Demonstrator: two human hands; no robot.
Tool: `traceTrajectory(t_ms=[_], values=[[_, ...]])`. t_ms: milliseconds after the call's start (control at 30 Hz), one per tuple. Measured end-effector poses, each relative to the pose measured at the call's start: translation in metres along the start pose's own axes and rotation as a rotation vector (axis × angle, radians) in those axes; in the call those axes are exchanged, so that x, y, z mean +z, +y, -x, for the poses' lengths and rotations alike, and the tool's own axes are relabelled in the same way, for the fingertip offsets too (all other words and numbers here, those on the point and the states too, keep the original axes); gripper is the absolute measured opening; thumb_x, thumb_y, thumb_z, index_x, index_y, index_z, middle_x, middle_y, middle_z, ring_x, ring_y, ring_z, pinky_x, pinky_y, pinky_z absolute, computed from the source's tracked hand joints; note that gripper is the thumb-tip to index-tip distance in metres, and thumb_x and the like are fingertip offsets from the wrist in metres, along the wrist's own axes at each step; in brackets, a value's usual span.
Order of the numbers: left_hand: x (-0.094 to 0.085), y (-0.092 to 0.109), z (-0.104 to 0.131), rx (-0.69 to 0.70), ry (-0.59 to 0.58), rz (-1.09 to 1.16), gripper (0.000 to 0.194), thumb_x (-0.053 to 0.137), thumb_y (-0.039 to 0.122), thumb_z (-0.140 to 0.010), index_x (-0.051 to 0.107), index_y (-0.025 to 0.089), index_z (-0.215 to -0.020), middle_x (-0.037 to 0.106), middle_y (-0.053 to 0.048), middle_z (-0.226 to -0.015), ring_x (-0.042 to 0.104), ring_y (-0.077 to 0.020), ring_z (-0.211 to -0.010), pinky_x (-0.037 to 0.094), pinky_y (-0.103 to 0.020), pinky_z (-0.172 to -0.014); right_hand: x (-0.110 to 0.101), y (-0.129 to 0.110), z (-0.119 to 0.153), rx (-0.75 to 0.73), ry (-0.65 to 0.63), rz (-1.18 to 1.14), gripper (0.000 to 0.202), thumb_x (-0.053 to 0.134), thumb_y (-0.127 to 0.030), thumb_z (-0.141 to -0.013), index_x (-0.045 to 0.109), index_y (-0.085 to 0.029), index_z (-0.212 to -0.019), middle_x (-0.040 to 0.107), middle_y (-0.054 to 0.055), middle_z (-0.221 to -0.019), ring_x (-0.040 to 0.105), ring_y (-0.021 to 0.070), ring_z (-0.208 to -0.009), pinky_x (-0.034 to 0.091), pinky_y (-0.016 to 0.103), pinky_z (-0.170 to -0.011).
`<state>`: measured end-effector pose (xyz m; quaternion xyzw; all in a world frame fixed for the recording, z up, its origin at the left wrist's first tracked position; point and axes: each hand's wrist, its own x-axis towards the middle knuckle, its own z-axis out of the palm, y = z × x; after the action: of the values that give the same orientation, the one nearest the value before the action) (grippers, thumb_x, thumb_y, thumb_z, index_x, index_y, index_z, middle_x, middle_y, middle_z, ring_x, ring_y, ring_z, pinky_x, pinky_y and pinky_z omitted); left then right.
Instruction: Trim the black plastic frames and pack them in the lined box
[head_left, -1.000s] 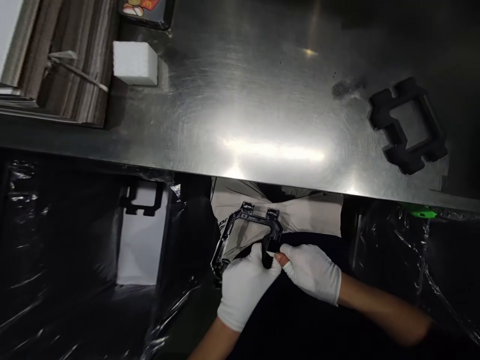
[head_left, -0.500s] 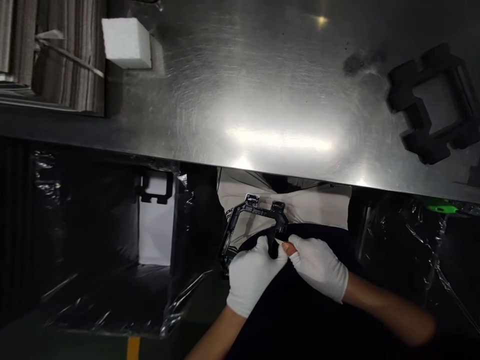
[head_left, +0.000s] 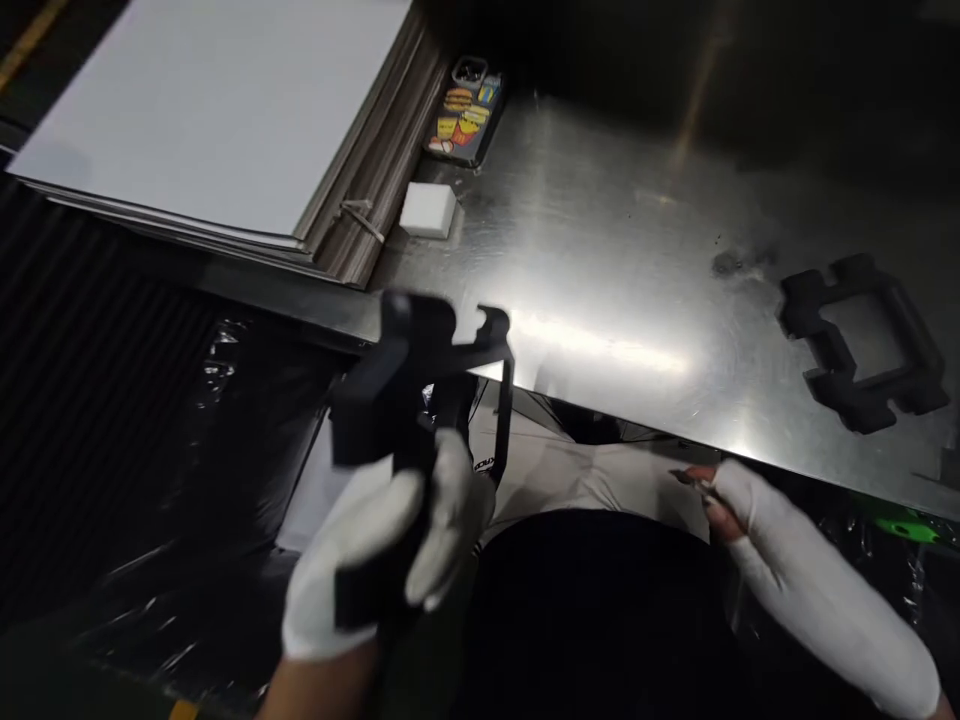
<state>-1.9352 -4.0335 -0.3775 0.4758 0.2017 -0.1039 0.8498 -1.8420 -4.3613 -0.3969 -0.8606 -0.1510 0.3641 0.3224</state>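
Note:
My left hand [head_left: 397, 540], in a white glove, is closed around a black frame-shaped part [head_left: 424, 350]. It holds the part tilted up at the table's front edge, and the part is slightly blurred. Off to the right, my right hand [head_left: 757, 540] wears a white glove that leaves the thumb and a fingertip bare. Those fingers pinch a small, dark, pointed tool [head_left: 684, 477], apart from the frame; its exact kind is too small to make out. Another black frame [head_left: 847, 390] lies on the metal table at the right.
A stack of white-topped boards [head_left: 210, 110] covers the table's left end. Beside it are a phone in a food-patterned case [head_left: 465, 115] and a white foam block [head_left: 429, 210]. Below the metal table's [head_left: 600, 260] edge, black plastic lining [head_left: 247, 430] shows at left; a green object [head_left: 907, 530] is at right.
My left hand has lifted the black frame from the lap up and to the left. My right hand has moved away to the right with the small tool. The view has turned left.

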Motion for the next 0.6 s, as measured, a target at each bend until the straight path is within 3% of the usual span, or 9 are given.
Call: traceTrajectory(t_ms=[100,167,233,333,433,600], values=[[0.011,0.026,-0.060,0.022,-0.074,0.048,0.037,0.064,0.045,-0.103,0.063,0.019,-0.077,0.036,0.007,-0.041,0.033,-0.0084,-0.033,0.030,-0.021,-0.041,-0.019,-0.038,-0.052,-0.075,0.208,0.206,0.023,0.048,-0.042,-0.112,0.063,-0.029,-0.101,0.068,-0.002,-0.077,0.063,0.0194,-0.062,0.046,0.031,-0.056],[0.017,0.031,-0.095,-0.027,-0.130,0.047,0.039,0.054,0.040,-0.109,0.063,0.018,-0.078,0.035,0.008,-0.041,0.031,-0.0074,-0.031,0.027,-0.020,-0.039,-0.018,-0.059,-0.091,-0.155,0.258,0.371,0.020,0.049,-0.034,-0.113,0.065,-0.028,-0.121,0.072,0.000,-0.086,0.066,0.0196,-0.069,0.047,0.031,-0.060],[0.020,0.031,-0.115,-0.054,-0.157,0.038,0.041,0.049,0.039,-0.111,0.062,0.017,-0.079,0.035,0.008,-0.041,0.031,-0.0070,-0.029,0.025,-0.020,-0.038,-0.008,-0.074,-0.120,-0.267,0.256,0.561,0.029,0.047,-0.030,-0.114,0.063,-0.021,-0.137,0.074,0.006,-0.101,0.068,0.0220,-0.078,0.049,0.033,-0.065],[0.023,0.029,-0.120,-0.078,-0.143,0.002,0.040,0.052,0.043,-0.110,0.061,0.017,-0.081,0.038,0.008,-0.042,0.031,-0.0063,-0.030,0.024,-0.019,-0.037,0.014,-0.085,-0.135,-0.355,0.213,0.733,0.031,0.044,-0.022,-0.113,0.065,-0.015,-0.135,0.071,0.011,-0.107,0.065,0.0239,-0.078,0.049,0.036,-0.064],[0.025,0.028,-0.113,-0.110,-0.100,-0.049,0.040,0.057,0.049,-0.107,0.060,0.017,-0.082,0.038,0.009,-0.042,0.029,-0.0061,-0.030,0.024,-0.017,-0.037,0.028,-0.086,-0.128,-0.327,0.133,0.702,0.029,0.044,-0.016,-0.111,0.067,-0.016,-0.128,0.070,0.009,-0.101,0.063,0.0207,-0.071,0.048,0.034,-0.059],[0.027,0.030,-0.111,-0.129,-0.066,-0.085,0.041,0.054,0.049,-0.107,0.058,0.018,-0.080,0.037,0.008,-0.041,0.029,-0.0064,-0.030,0.023,-0.017,-0.036,0.024,-0.081,-0.130,-0.259,0.101,0.694,0.036,0.036,-0.026,-0.115,0.064,-0.017,-0.135,0.068,0.010,-0.100,0.059,0.0179,-0.062,0.042,0.032,-0.050]])
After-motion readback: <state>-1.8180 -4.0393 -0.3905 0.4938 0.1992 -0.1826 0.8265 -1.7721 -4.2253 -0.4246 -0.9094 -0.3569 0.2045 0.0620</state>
